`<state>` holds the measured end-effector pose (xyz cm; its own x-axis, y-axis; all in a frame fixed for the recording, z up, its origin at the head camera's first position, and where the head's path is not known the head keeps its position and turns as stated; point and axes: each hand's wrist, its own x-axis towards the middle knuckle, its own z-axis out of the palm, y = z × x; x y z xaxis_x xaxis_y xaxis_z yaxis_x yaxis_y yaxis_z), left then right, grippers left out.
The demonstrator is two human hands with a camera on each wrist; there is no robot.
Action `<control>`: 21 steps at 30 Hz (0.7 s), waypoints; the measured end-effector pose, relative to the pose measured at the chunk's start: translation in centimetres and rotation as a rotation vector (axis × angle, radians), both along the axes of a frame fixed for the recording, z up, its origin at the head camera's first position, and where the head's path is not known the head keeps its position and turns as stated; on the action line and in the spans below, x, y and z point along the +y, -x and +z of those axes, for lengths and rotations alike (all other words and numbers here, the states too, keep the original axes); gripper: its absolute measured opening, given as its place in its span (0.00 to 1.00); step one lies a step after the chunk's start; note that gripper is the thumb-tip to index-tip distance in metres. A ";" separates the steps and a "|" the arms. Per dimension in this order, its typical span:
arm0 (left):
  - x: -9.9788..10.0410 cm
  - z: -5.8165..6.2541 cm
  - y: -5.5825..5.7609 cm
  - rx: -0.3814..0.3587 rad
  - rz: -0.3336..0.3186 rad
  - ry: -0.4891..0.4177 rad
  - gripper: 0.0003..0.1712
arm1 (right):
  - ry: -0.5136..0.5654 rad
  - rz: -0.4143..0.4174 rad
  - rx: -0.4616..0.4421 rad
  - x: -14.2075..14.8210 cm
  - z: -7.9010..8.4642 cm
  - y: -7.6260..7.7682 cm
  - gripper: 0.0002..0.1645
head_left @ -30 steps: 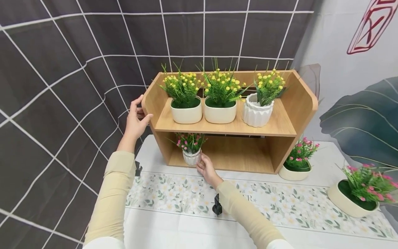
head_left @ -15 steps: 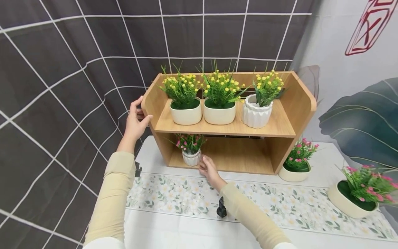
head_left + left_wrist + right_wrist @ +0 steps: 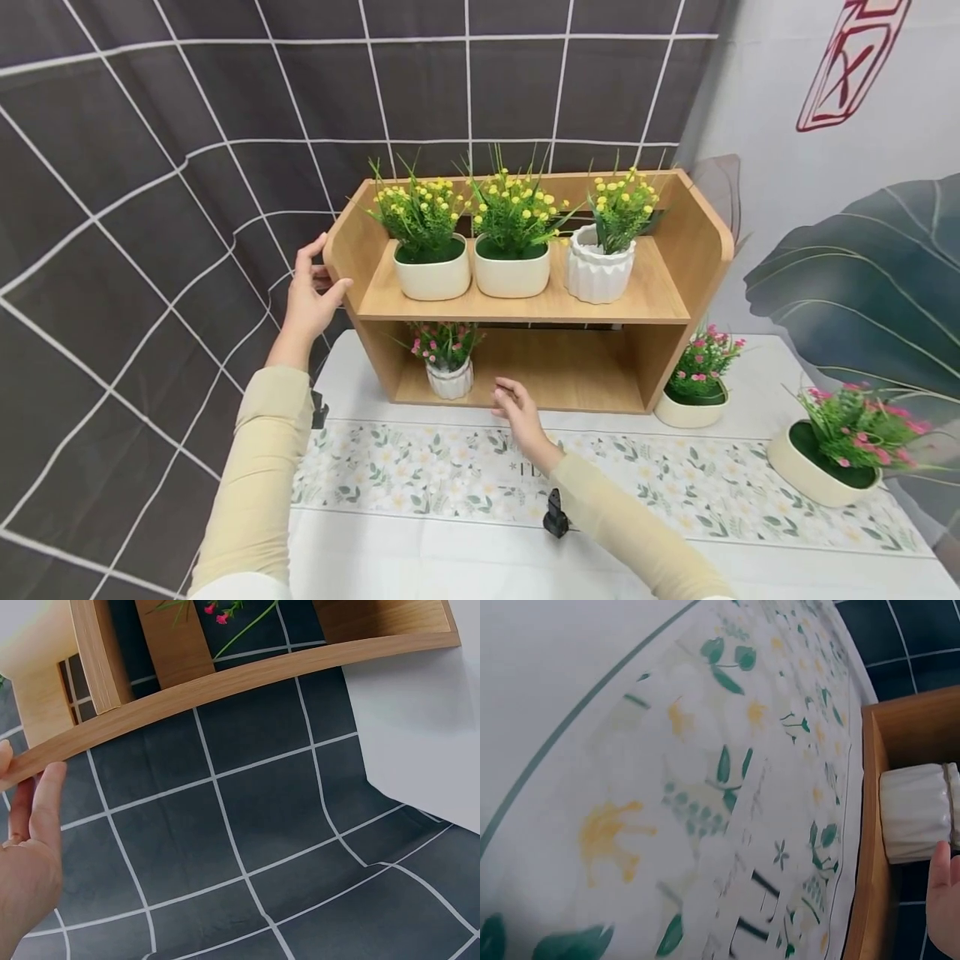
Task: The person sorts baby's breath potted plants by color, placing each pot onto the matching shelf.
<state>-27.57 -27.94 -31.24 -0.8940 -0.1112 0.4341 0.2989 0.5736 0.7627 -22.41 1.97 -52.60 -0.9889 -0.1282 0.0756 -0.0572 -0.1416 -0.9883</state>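
Observation:
My left hand (image 3: pixel 309 300) holds the left side panel of a two-tier wooden shelf (image 3: pixel 517 312), thumb on one face and fingers on the other, as the left wrist view shows at the panel (image 3: pixel 225 686). My right hand (image 3: pixel 522 414) is in front of the lower tier, fingers loosely bent, with nothing in it. To its left, a small white ribbed pot (image 3: pixel 450 381) with pink flowers stands upright at the left end of the lower tier. In the right wrist view, fingertips (image 3: pixel 940 862) overlap this white pot (image 3: pixel 915 810); the flowers are out of frame there.
The upper tier bears two cream oval pots (image 3: pixel 432 277) and a white fluted pot (image 3: pixel 600 275), all with yellow flowers. Right of the shelf stand a cream pot (image 3: pixel 690 412) and another cream pot (image 3: pixel 798 475) with pink flowers. A floral runner (image 3: pixel 420 475) crosses the white table.
My right hand has let go of the small white pot and drawn back to the right. The pot stays on the lower tier. My left hand keeps its hold on the shelf panel.

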 end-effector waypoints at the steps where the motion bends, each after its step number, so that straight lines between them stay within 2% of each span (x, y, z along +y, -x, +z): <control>1: 0.0 0.0 0.0 -0.001 -0.001 -0.001 0.39 | -0.007 -0.005 0.017 0.3 0.0 -0.1 0.24; 7: 0.1 0.3 -0.1 -0.020 0.002 0.010 0.39 | -0.041 -0.045 0.090 2.5 -0.2 -0.9 0.23; 12: 0.0 0.5 -0.2 -0.016 -0.004 -0.001 0.40 | -0.093 -0.076 0.085 4.6 -0.1 -2.1 0.23; 21: 0.0 0.2 -0.2 -0.024 -0.015 -0.007 0.40 | -0.275 -0.107 0.074 8.8 -0.5 -4.7 0.24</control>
